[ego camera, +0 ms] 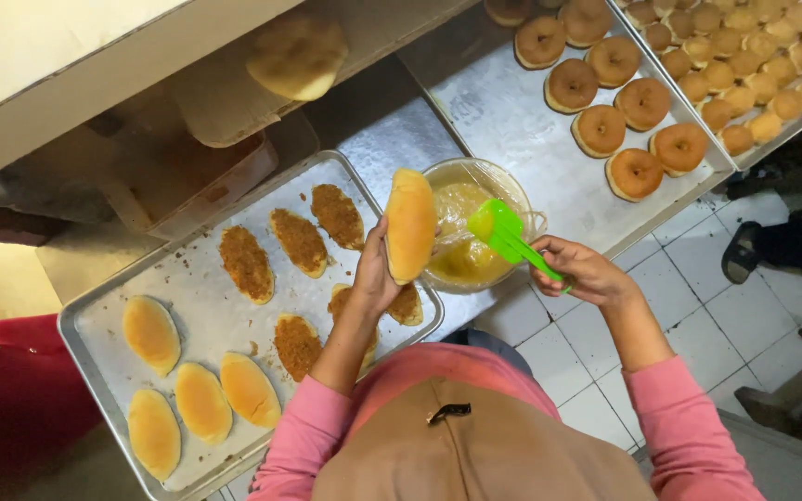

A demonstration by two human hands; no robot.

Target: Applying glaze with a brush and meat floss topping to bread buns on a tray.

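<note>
The left hand (373, 274) grips a bun (410, 224) upright; the right hand (579, 267) pinches a green brush (505, 234) over the bowl (475, 232). Coating step; the brush should meet the bun.

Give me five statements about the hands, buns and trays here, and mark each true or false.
1. The left hand holds an oval bun. True.
2. The right hand holds a red spoon. False: a green spatula.
3. The clear bowl holds yellow spread. True.
4. Every bun on the near tray is crumb-coated. False: four are plain.
5. The doughnuts lie on a metal tray. True.
</note>
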